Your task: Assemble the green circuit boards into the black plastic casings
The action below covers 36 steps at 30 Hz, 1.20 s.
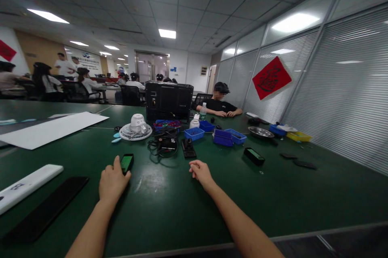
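My left hand (113, 179) rests on the green table around the near end of a small black rectangular case (131, 162) with a green face. Its index finger lies along the left edge and the thumb sits at the near right corner, so the case is between them. To the right, my right hand (200, 172) is just over the table with its fingers curled together in a pinch. Whatever may be between those fingertips is too small to make out. Beyond it lies a black flat part with a round knob (188, 149). A similar black case (254, 156) stands farther right.
A white fan (136, 128), tangled black cables (163, 146), blue trays (194, 134) and a metal dish (260, 132) are spread across the back. A large black computer case (169, 101) stands behind them. White (33, 183) and black (50, 205) long panels lie left. A person (220, 106) sits opposite.
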Each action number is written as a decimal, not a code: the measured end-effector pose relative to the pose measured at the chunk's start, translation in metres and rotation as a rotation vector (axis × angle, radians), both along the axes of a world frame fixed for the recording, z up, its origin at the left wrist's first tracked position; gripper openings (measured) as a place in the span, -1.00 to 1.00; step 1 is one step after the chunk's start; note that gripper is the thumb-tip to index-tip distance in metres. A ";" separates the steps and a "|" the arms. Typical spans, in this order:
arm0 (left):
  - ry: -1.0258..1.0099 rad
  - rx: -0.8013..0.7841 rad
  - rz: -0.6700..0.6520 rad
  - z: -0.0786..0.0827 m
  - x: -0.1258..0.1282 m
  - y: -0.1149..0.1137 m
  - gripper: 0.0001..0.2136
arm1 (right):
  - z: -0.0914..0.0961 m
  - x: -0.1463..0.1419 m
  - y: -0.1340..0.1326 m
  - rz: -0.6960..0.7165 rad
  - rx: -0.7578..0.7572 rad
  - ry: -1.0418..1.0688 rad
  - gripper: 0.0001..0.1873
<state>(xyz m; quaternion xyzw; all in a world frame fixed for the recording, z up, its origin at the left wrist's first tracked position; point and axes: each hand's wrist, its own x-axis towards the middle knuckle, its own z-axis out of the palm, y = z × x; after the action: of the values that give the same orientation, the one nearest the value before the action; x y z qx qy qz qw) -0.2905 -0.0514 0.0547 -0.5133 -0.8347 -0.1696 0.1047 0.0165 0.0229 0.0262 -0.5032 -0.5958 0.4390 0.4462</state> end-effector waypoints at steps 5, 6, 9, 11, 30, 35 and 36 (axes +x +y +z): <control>-0.054 -0.056 -0.116 -0.003 0.028 -0.002 -0.30 | 0.003 0.008 0.001 -0.037 0.006 0.009 -0.80; -0.059 -0.069 -0.152 -0.004 0.037 -0.003 -0.29 | 0.002 0.008 0.001 -0.037 0.002 0.005 -0.80; -0.092 -0.108 -0.234 -0.008 0.065 -0.007 -0.31 | 0.001 0.008 0.002 -0.030 -0.007 -0.017 -0.81; -0.115 -0.125 -0.313 -0.009 0.085 -0.009 -0.38 | 0.000 0.007 0.002 -0.024 -0.007 -0.039 -0.80; -0.305 -0.185 -0.602 -0.010 0.181 0.003 -0.51 | -0.006 0.009 0.010 0.006 0.037 -0.134 -0.84; -0.288 -0.185 -0.630 -0.020 0.175 0.005 -0.62 | -0.003 0.013 0.007 -0.057 0.016 -0.215 -0.83; -0.282 -0.186 -0.631 -0.020 0.175 0.005 -0.63 | -0.001 0.013 0.005 -0.068 0.029 -0.235 -0.79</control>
<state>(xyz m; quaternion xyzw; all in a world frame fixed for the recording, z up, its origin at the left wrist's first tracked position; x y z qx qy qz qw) -0.1160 -0.0465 0.0344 -0.7247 -0.6532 -0.1862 -0.1163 0.0299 0.0278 0.0249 -0.5645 -0.6328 0.3529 0.3953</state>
